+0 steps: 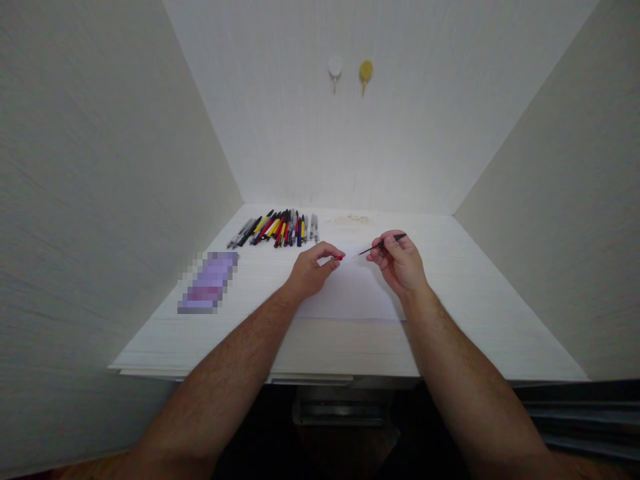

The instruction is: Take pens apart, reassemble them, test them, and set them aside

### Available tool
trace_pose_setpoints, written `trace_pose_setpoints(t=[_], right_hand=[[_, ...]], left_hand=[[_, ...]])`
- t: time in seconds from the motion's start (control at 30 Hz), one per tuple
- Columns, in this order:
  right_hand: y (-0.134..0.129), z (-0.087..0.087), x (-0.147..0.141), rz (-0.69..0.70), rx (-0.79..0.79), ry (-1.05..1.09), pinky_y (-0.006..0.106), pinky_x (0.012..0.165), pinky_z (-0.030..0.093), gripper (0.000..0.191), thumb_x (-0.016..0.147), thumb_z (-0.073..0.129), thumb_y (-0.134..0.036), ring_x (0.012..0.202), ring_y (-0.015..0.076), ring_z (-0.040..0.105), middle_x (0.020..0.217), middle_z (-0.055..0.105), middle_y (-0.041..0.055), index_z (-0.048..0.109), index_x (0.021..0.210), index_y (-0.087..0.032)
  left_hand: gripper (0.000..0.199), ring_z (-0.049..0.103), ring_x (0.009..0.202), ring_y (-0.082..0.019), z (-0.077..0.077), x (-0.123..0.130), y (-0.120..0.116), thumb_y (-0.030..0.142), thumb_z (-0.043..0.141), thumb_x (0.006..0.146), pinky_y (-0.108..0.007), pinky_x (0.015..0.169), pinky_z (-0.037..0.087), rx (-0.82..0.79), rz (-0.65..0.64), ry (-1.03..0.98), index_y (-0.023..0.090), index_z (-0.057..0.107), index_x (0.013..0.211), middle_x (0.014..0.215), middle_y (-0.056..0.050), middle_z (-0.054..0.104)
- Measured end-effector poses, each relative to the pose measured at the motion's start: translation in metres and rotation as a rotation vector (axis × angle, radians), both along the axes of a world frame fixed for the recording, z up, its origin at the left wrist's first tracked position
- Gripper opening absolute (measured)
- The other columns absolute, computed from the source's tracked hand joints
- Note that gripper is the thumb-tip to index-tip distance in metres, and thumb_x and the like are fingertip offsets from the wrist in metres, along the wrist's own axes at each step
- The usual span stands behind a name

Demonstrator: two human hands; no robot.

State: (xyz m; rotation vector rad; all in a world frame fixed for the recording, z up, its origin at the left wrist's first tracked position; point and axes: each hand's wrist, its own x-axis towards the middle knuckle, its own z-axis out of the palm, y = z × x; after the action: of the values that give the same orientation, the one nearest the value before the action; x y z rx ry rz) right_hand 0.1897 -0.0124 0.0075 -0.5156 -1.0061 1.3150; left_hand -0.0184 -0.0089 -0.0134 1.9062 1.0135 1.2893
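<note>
My left hand [314,270] is closed in a pinch on a small red pen part [339,258]; most of it is hidden by the fingers. Across from it, my right hand [397,263] grips a black pen piece [399,237]. A thin dark refill [369,249] sticks out of that piece toward the left hand, its pale tip apart from the red part. Both hands are above a sheet of white paper [355,297] lying on the white table [480,300].
Several pens [280,229] in black, yellow, red and clear lie in a row at the back left. A blurred purple object [210,283] rests at the left. Small crumbs [357,219] lie near the back wall, where two hooks [366,70] hang. Walls enclose three sides.
</note>
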Motion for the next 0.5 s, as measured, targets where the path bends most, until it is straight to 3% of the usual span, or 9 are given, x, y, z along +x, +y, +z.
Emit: trace_pose_setpoints(t=[0.5], right_hand=[[-0.0032, 0.0009, -0.0019, -0.007, -0.035, -0.091, 0.028, 0.062, 0.056, 0.028, 0.075, 0.072, -0.043, 0.061, 0.0103, 0.061, 0.078, 0.066, -0.0019, 0.055, 0.084, -0.023]], left_hand=[[0.008, 0.065, 0.095, -0.016, 0.0077, 0.0000, -0.0043, 0.016, 0.063, 0.077, -0.034, 0.091, 0.048, 0.053, 0.028, 0.057, 0.018, 0.063, 0.085, 0.099, -0.005, 0.071]])
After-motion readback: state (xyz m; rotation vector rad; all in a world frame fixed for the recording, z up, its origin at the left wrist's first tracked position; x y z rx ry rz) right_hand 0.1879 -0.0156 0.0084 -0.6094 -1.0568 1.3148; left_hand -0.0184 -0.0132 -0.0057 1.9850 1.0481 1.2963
